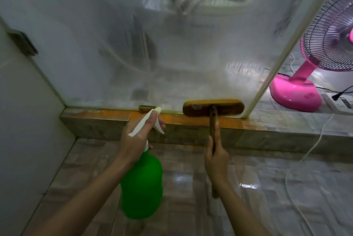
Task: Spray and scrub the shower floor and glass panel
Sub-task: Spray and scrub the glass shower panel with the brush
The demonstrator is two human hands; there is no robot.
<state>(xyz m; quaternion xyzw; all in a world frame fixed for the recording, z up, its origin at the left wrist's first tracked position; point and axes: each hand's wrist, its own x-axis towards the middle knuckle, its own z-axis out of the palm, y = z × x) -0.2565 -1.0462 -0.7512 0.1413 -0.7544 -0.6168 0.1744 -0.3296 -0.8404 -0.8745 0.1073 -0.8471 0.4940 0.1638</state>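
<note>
Left hand [138,136] wraps the neck of a green spray bottle [142,186], nozzle aimed ahead; right hand [216,159] beside it grips a brush [213,107] handle, forefinger laid along it. Beyond the right hand, the brush head rests on the curb [114,116] against the foggy glass panel [152,44]. Far right, a pink fan [298,90].

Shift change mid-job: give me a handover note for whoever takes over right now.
Left hand: grip on the green spray bottle, nozzle aimed at the base of the glass panel.
Right hand: grip on the scrub brush handle; bristles against the panel's bottom edge, above the curb.
Done: panel looks filmed with spray; shower floor shines wet.
Left: probably scrub up the panel, then the floor.
</note>
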